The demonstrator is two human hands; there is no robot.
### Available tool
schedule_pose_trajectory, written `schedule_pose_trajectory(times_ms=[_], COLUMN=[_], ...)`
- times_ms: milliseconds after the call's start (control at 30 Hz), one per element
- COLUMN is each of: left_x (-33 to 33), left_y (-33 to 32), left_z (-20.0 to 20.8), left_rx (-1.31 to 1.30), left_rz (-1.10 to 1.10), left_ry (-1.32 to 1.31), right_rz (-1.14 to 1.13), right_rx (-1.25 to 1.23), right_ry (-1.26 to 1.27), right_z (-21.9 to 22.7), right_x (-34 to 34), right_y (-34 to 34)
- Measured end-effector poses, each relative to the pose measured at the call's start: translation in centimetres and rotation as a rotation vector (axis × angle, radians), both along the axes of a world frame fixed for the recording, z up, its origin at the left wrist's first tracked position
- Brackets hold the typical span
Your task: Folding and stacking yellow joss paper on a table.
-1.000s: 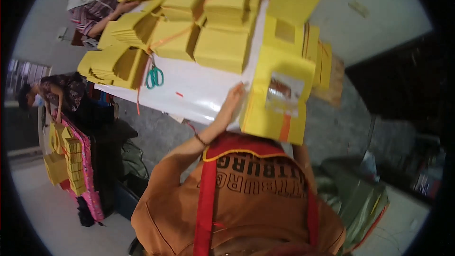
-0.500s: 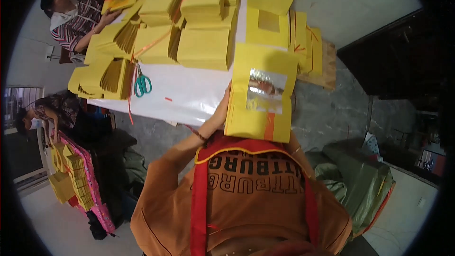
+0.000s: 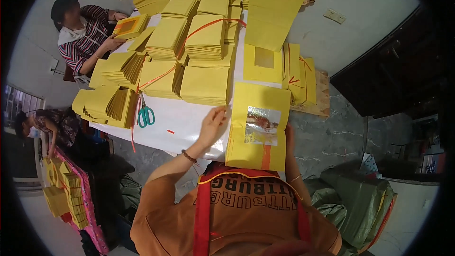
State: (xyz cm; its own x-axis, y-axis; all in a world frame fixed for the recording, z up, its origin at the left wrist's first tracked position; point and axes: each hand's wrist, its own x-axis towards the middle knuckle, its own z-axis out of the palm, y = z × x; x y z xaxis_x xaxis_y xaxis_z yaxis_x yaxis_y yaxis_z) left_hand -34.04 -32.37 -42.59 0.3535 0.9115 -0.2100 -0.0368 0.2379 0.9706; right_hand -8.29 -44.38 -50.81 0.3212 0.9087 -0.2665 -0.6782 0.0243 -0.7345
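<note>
Right in front of me stands a stack of yellow joss paper (image 3: 241, 154), with a shiny silver foil square (image 3: 262, 126) and an orange stripe on its top sheet. My left hand (image 3: 213, 123) is just off its left edge, fingers curled and bunched together; whatever might be between them is too small to make out. Along the stack's right edge lies my right hand (image 3: 289, 135), its fingers mostly hidden by the paper. Green-handled scissors (image 3: 146, 116) lie on the white tabletop (image 3: 182, 116) left of my left hand.
Several yellow paper bundles (image 3: 204, 85) crowd the table, some with red ribbon. A tall yellow stack (image 3: 270, 19) stands beyond mine. At the far left a co-worker (image 3: 78, 38) holds a yellow stack; another person (image 3: 50, 128) bends over a pink-covered table (image 3: 92, 204). Green sacks (image 3: 350, 204) sit at right.
My left hand has come away from the stack's left edge, and its fingers are now curled beside it. The whole scene sits lower in the picture as my head has tilted up.
</note>
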Motion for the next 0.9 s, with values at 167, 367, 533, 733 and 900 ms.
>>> schedule_pose_trajectory(times_ms=[167,367,533,733,900], left_x=[-1.8,-0.2,1.4,3.0,4.2], left_y=[7.6,19.2,24.2,25.1,25.3], left_z=[3.7,7.5,9.1,10.9,9.6], left_rx=[0.46,1.173,0.879,0.708,0.73], left_rz=[0.138,0.385,0.383,0.101,0.121], left_ry=[0.195,0.696,1.282,1.63,1.803], right_rz=[-0.033,0.163,0.345,0.408,0.411], right_rx=[-0.404,-0.43,-0.345,-0.434,-0.445], right_ry=[-0.339,-0.4,-0.302,-0.193,-0.157], right_z=[-1.9,-1.4,-1.4,-2.6,-4.9], right_x=[5.2,11.3,14.7,19.7,20.2], right_y=[2.2,11.0,16.2,21.5,27.5])
